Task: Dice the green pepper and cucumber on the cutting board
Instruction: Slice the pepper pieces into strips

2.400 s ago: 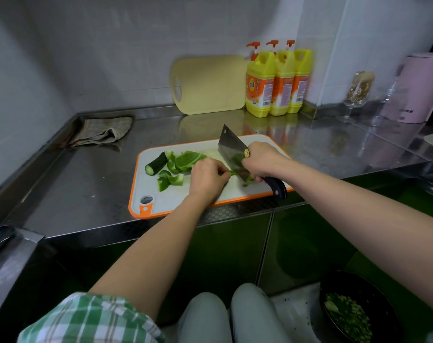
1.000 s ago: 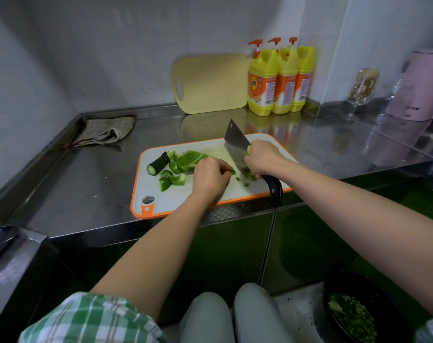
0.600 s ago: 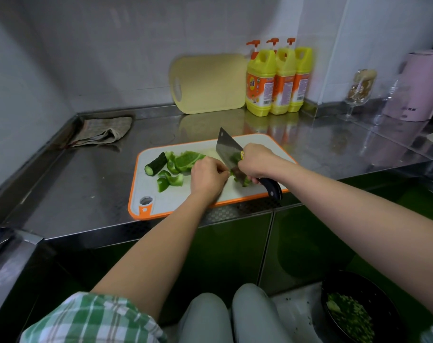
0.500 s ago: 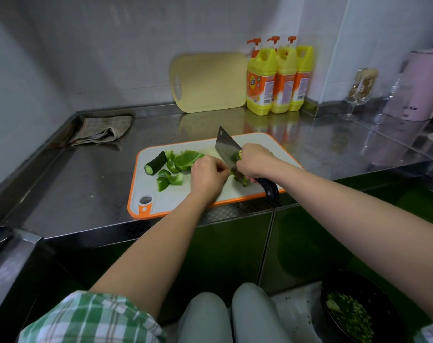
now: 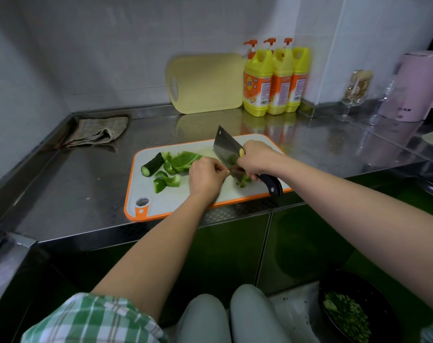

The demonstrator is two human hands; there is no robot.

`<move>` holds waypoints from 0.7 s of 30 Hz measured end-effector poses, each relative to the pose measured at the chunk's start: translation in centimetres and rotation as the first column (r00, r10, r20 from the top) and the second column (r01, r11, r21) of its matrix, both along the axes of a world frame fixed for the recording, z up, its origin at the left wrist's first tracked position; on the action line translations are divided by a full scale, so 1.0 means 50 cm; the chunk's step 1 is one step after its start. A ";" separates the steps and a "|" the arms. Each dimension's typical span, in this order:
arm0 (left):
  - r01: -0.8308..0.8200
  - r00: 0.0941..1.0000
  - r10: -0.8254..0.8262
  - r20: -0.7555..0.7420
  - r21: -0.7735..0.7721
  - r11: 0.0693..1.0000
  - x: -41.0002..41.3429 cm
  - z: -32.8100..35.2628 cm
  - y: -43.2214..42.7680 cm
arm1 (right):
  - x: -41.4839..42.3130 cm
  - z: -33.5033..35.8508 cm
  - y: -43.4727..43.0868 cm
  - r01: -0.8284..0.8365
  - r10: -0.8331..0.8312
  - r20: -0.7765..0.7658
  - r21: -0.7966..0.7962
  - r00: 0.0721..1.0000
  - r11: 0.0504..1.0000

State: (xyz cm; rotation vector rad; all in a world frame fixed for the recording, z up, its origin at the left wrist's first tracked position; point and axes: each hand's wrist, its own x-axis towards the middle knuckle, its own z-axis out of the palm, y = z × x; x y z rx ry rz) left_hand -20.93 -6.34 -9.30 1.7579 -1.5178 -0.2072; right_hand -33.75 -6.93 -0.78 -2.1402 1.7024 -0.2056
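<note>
A white cutting board (image 5: 161, 206) with an orange rim lies on the steel counter. On its left part lie a dark cucumber piece (image 5: 152, 164) and several green pepper chunks (image 5: 183, 161). My right hand (image 5: 256, 158) grips the black handle of a cleaver (image 5: 226, 148), whose blade stands tilted with its edge down on small green pieces (image 5: 244, 180). My left hand (image 5: 205, 175), fingers curled, holds a pepper piece against the blade; the piece is mostly hidden under the fingers.
A yellow board (image 5: 205, 82) leans on the back wall beside three yellow detergent bottles (image 5: 275, 80). A folded cloth (image 5: 99, 131) lies at the back left. A glass (image 5: 355, 92) and pink appliance (image 5: 418, 87) stand right. A black bowl (image 5: 354, 310) of chopped greens sits on the floor.
The cleaver has gone up and down in chopping strokes beside my left hand. More small green bits lie under the blade. The cucumber and pepper chunks on the left have stayed put.
</note>
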 end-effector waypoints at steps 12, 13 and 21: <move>0.031 0.998 -0.030 0.054 -0.021 0.999 0.005 -0.007 0.000 | 0.032 -0.029 -0.018 0.030 -0.031 -0.013 -0.059 0.999 0.998; 0.032 0.998 -0.031 0.059 -0.022 0.999 0.004 -0.007 0.001 | 0.032 -0.030 -0.020 0.039 -0.040 -0.008 -0.069 0.999 0.997; 0.001 1.000 -0.001 0.005 -0.005 1.000 0.004 -0.001 0.003 | 0.010 -0.006 -0.009 0.022 -0.019 0.044 -0.058 0.999 0.998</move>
